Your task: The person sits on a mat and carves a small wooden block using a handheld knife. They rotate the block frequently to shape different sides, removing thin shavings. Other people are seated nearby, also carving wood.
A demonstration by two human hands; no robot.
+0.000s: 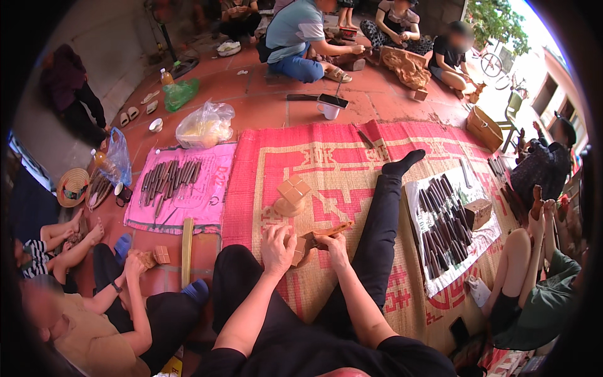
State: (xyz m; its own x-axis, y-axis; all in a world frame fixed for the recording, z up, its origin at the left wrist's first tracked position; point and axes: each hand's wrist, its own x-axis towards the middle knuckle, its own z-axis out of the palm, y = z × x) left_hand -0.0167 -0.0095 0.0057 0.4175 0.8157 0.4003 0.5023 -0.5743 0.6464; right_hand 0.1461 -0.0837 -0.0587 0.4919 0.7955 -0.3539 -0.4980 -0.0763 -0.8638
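In front of my lap, my left hand (278,251) is closed on the side of a brown carved-looking block (299,251). My right hand (335,249) is closed around a slim orange-brown piece like a wooden tool (339,229), close against the block's right side; its exact kind I cannot make out. Just beyond my hands, a square brown block (293,188) with crossing lines on top rests on a rounded pale base (289,206) on the mat.
I sit on a red and straw-coloured woven mat (339,163). Dark slim tools (169,182) lie on a pink sheet at left, and more dark tools (440,213) on a white sheet at right. A white mug (328,112) stands beyond the mat. Several people sit around.
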